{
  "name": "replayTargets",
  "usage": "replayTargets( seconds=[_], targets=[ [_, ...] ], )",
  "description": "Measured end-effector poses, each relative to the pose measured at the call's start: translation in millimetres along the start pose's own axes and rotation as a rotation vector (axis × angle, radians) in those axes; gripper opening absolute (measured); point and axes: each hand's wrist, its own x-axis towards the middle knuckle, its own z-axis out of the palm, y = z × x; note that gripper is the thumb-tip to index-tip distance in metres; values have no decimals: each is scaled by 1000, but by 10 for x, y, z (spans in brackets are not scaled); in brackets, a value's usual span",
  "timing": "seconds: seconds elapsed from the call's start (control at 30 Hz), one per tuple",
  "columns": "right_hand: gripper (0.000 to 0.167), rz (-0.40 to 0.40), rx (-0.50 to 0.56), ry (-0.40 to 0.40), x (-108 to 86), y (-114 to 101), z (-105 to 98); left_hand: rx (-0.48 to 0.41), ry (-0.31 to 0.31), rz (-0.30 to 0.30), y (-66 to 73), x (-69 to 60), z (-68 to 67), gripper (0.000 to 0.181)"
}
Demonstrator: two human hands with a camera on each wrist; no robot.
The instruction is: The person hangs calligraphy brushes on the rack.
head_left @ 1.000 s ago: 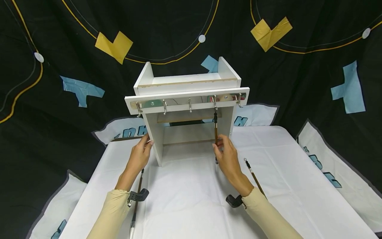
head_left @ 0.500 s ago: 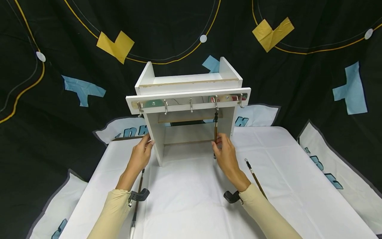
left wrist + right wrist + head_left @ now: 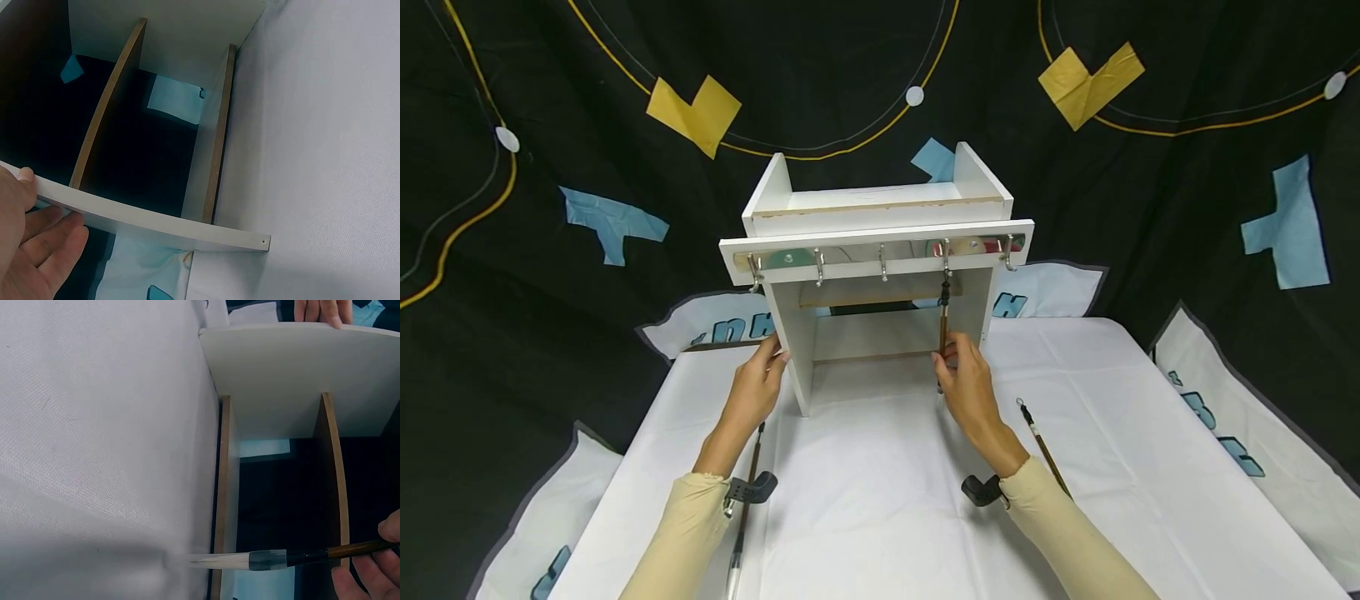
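A white shelf unit [image 3: 880, 215] stands on the white-covered table, with a rail of metal hooks [image 3: 883, 262] across its front. My left hand [image 3: 752, 385] grips the left side panel [image 3: 144, 219], thumb on the near face and fingers behind. A calligraphy brush [image 3: 943, 323] hangs upright below the fourth hook from the left. My right hand [image 3: 973, 396] pinches its brown handle between thumb and fingers. In the right wrist view the brush's pale bristles [image 3: 219, 561] point away from the hand. Whether its loop sits fully on the hook is too small to tell.
One more brush [image 3: 1047, 452] lies on the table to the right of my right hand. Another brush [image 3: 741, 533] lies at the left, partly hidden by my left wrist strap. A black curtain [image 3: 850, 75] with coloured patches hangs behind the table.
The lower end of the hanging brush has risen slightly and shifted a little left, with my right hand still pinching it. My left hand keeps its grip on the panel.
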Motion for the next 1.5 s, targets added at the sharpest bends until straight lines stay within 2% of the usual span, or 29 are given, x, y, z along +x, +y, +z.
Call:
replayTargets(
  seconds=[0.33, 0.53, 1.07, 1.33, 1.5],
  targets=[
    [29, 2, -14, -8, -12, 20, 1, -9, -9, -6, 1, 20, 10, 50],
    [35, -13, -20, -6, -25, 36, 19, -12, -12, -8, -3, 18, 10, 51],
    [46, 7, -20, -22, -92, 20, -31, -1, -10, -11, -1, 7, 7, 51],
    [64, -6, -71, 14, -166, -26, -164, -4, -2, -15, -2, 3, 10, 50],
    [66, -39, -99, 53, -237, -61, -314, -9, -7, -14, 1, 8, 7, 50]
  ],
)
